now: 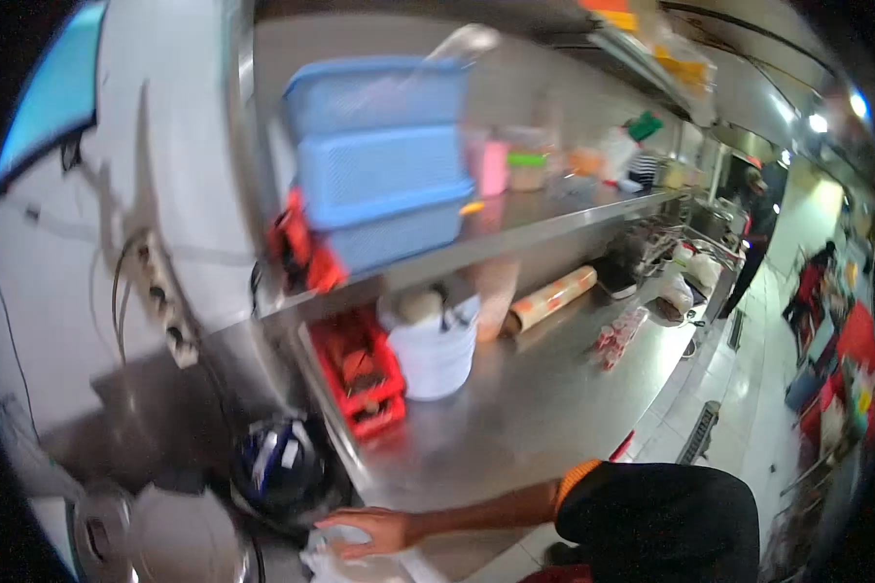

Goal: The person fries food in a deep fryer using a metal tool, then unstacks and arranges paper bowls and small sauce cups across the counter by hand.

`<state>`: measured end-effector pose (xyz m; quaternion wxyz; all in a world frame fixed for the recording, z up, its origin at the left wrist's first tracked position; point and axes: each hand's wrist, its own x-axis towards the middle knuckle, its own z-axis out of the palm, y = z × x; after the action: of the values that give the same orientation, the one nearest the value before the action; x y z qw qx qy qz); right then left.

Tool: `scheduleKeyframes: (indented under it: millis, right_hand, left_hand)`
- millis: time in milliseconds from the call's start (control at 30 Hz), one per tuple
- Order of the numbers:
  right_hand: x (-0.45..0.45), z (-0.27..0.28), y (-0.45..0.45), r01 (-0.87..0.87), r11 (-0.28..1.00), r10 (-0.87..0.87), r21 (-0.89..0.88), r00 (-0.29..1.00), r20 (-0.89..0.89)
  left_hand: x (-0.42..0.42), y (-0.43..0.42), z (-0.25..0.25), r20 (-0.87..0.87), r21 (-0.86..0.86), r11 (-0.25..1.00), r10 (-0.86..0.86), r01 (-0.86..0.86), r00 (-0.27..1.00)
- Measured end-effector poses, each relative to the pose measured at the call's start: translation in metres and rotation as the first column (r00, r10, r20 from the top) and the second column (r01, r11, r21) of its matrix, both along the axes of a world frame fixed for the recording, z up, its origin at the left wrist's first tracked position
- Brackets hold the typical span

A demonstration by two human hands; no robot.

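Note:
My right hand (384,530) reaches in from the right at the bottom of the view, its arm in a black sleeve with an orange cuff. Its fingers are curled over a whitish, translucent item that looks like a plastic bag (316,562), partly cut off by the lower edge. Just beyond the fingers sits a dark, glossy rounded object (280,464) with blue and white marks, blurred. Left of it are round metal lids or containers (190,534). My left hand is out of view.
A steel counter (515,428) bears red trays (355,369), a white bucket (436,345) and a patterned roll (554,299). Blue baskets (384,170) stack on the shelf above. Power sockets (160,291) line the left wall. Another person (753,233) stands far along the tiled aisle.

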<state>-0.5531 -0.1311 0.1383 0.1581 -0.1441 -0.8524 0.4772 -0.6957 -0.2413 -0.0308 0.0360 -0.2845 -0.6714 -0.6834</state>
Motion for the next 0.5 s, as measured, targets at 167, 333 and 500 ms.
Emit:
scheduleKeyframes:
  millis: [167, 333, 500]
  right_hand:
    - [0.138, 0.024, -0.029, 0.104, 0.602, -0.514, -0.792, 0.809, -0.284]
    - [0.332, 0.147, -0.021, 0.131, 0.989, -0.069, 0.068, 0.818, -0.570]
    - [0.420, 0.114, 0.087, 0.151, 0.592, -0.295, 0.792, 0.955, 0.040]
  left_hand:
    - [0.200, 0.051, 0.164, 0.097, 0.231, 0.730, -0.676, 0.644, 0.731]
    - [0.370, 0.096, 0.252, 0.285, 0.591, 0.410, -0.912, 0.694, 0.296]
    - [0.463, 0.107, 0.323, 0.360, 0.774, 0.278, -0.932, 0.568, -0.034]
